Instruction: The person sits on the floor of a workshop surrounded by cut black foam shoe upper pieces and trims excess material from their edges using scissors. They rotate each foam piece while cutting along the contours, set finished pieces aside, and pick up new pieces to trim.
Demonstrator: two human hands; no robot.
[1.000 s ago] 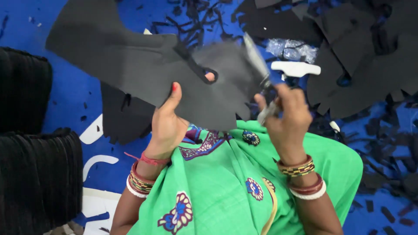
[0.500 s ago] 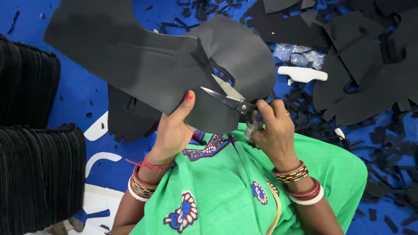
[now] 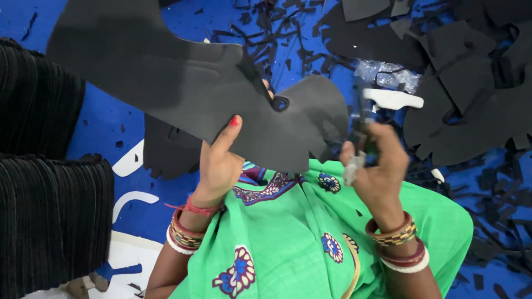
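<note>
Hands: left hand is clamped on black foam sheet, held up flat w/ thumb on top so its edge faces right hand, which is closed round scissors. Offcuts are strewn on blue floor.

The foam sheet is dark grey. The cloth over the lap is bright green with blue, purple and white flower motifs. The floor mat is vivid blue, strewn with black scraps. Bangles show gold, maroon and white.
</note>
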